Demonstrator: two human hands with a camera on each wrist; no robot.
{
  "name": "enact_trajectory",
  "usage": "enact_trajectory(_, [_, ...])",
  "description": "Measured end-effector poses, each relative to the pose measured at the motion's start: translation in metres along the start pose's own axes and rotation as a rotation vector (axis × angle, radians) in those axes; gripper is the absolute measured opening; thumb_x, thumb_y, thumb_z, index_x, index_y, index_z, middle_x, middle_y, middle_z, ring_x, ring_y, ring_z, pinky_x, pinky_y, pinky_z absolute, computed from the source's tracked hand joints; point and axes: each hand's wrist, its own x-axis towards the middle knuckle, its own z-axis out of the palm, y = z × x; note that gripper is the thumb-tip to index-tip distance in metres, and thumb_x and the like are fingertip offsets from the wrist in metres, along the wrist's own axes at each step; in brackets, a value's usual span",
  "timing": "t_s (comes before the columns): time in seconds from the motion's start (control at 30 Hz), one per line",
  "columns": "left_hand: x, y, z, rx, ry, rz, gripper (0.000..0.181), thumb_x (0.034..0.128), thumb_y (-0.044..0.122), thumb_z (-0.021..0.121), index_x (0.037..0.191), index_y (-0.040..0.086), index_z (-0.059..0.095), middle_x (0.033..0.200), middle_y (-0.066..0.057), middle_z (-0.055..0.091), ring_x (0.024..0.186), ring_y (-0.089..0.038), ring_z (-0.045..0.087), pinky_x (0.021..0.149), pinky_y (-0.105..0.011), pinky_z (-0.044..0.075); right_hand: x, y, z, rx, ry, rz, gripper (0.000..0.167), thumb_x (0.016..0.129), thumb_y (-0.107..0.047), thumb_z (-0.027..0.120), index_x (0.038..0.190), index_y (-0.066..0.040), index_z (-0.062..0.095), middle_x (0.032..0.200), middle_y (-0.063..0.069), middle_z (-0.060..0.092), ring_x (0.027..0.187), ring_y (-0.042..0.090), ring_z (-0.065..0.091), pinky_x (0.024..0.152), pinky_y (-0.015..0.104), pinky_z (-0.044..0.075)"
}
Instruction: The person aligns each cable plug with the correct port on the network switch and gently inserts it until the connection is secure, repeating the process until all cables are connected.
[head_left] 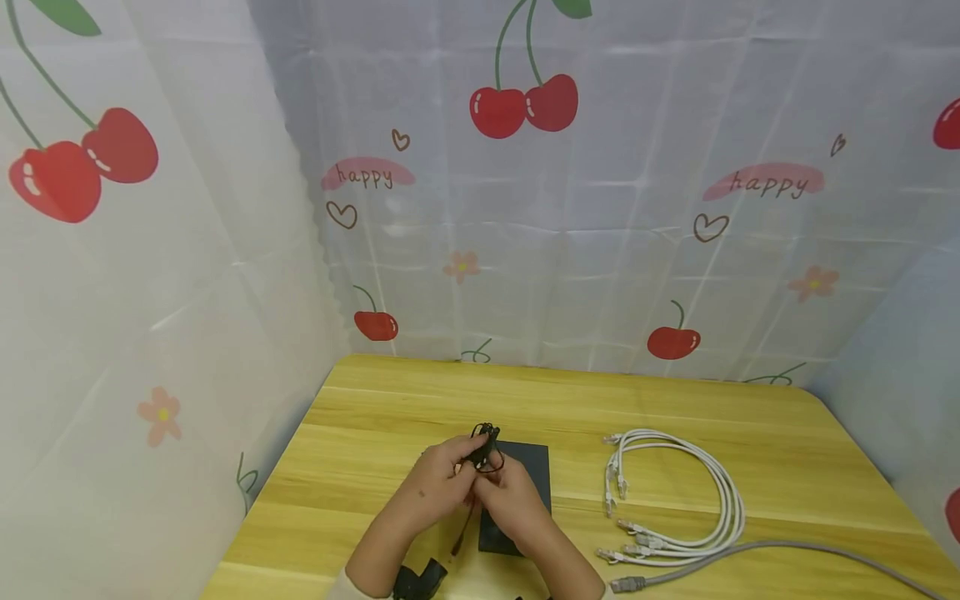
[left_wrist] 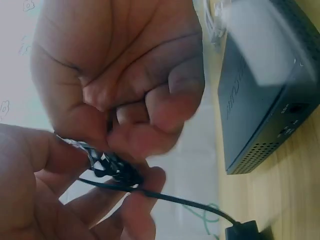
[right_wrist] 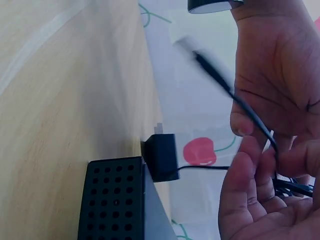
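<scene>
A bundled black cable (head_left: 483, 446) is held between the two hands above a flat black box (head_left: 534, 467). My left hand (head_left: 438, 482) pinches the bundle from the left; my right hand (head_left: 515, 502) has its fingers round the loops from the other side. One cable end with a plug (head_left: 457, 546) hangs below the hands; it looks blurred in the right wrist view. Another length runs to a black power adapter (right_wrist: 162, 157) on the table, also at the bottom of the left wrist view (left_wrist: 242, 231). The box (left_wrist: 257, 110) shows ports and vent holes.
White network cables (head_left: 731, 500) lie looped on the wooden table (head_left: 375, 400) to the right, beside a thicker grey cable (head_left: 810, 547) with a plug. Patterned white curtains (head_left: 570, 200) stand behind the table and at both sides.
</scene>
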Motion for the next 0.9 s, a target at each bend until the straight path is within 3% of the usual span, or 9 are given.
enact_trajectory(0.03, [0.000, 0.000, 0.000, 0.017, 0.022, -0.004, 0.042, 0.1015, 0.013, 0.049, 0.143, 0.017, 0.056, 0.137, -0.007, 0.060, 0.073, -0.011, 0.056, 0.058, -0.026, 0.046, 0.000, 0.000, 0.000, 0.003, -0.006, 0.003, 0.035, 0.101, -0.011, 0.050, 0.132, 0.002, 0.054, 0.082, 0.006, 0.066, 0.073, 0.021, 0.062, 0.068, 0.036, 0.053])
enact_trajectory(0.1, [0.001, 0.000, -0.001, 0.021, 0.045, -0.017, 0.039, 0.1016, 0.020, 0.055, 0.140, 0.016, 0.059, 0.119, -0.006, 0.067, 0.058, -0.013, 0.049, 0.049, -0.027, 0.043, -0.001, -0.001, 0.000, 0.000, -0.024, 0.006, 0.036, 0.104, -0.015, 0.048, 0.137, 0.001, 0.052, 0.081, 0.005, 0.064, 0.072, 0.021, 0.062, 0.068, 0.035, 0.053])
enact_trajectory(0.23, [0.001, -0.002, -0.002, 0.044, 0.079, -0.052, 0.040, 0.0998, 0.033, 0.062, 0.135, 0.015, 0.061, 0.090, 0.000, 0.067, 0.055, -0.011, 0.048, 0.049, -0.027, 0.043, -0.003, -0.004, 0.000, -0.025, -0.062, 0.014, 0.035, 0.108, -0.021, 0.043, 0.132, 0.000, 0.056, 0.069, 0.003, 0.055, 0.060, 0.017, 0.053, 0.059, 0.030, 0.047])
enact_trajectory(0.37, [0.001, -0.004, -0.004, 0.049, 0.133, -0.058, 0.036, 0.0976, 0.032, 0.066, 0.129, 0.013, 0.064, 0.104, -0.003, 0.071, 0.065, -0.010, 0.053, 0.055, -0.027, 0.045, -0.004, -0.006, 0.000, -0.061, -0.073, 0.015, 0.030, 0.107, -0.020, 0.045, 0.124, 0.001, 0.058, 0.060, 0.000, 0.047, 0.053, 0.013, 0.045, 0.052, 0.028, 0.042])
enact_trajectory(0.53, [0.002, -0.005, -0.007, 0.083, 0.182, -0.052, 0.035, 0.0973, 0.026, 0.067, 0.129, 0.011, 0.064, 0.115, -0.008, 0.071, 0.069, -0.011, 0.058, 0.057, -0.027, 0.047, -0.003, -0.009, -0.003, -0.104, -0.029, -0.006, 0.024, 0.103, -0.020, 0.056, 0.111, 0.000, 0.066, 0.064, 0.000, 0.052, 0.049, 0.010, 0.044, 0.048, 0.025, 0.040])
enact_trajectory(0.67, [0.001, -0.007, -0.010, 0.122, 0.191, -0.046, 0.034, 0.0970, 0.025, 0.067, 0.128, 0.010, 0.065, 0.119, -0.010, 0.070, 0.089, -0.013, 0.066, 0.066, -0.029, 0.052, -0.002, -0.008, -0.006, -0.118, -0.012, -0.010, 0.024, 0.101, -0.021, 0.060, 0.107, 0.000, 0.070, 0.068, 0.000, 0.057, 0.046, 0.008, 0.042, 0.045, 0.023, 0.038])
enact_trajectory(0.9, [0.002, -0.011, -0.013, 0.182, 0.269, -0.108, 0.035, 0.0943, 0.026, 0.070, 0.124, 0.009, 0.066, 0.115, -0.011, 0.071, 0.071, -0.013, 0.062, 0.059, -0.030, 0.049, -0.003, -0.011, -0.008, -0.013, -0.054, 0.004, 0.023, 0.101, -0.011, 0.056, 0.120, 0.000, 0.060, 0.071, 0.001, 0.052, 0.048, 0.010, 0.041, 0.048, 0.024, 0.039])
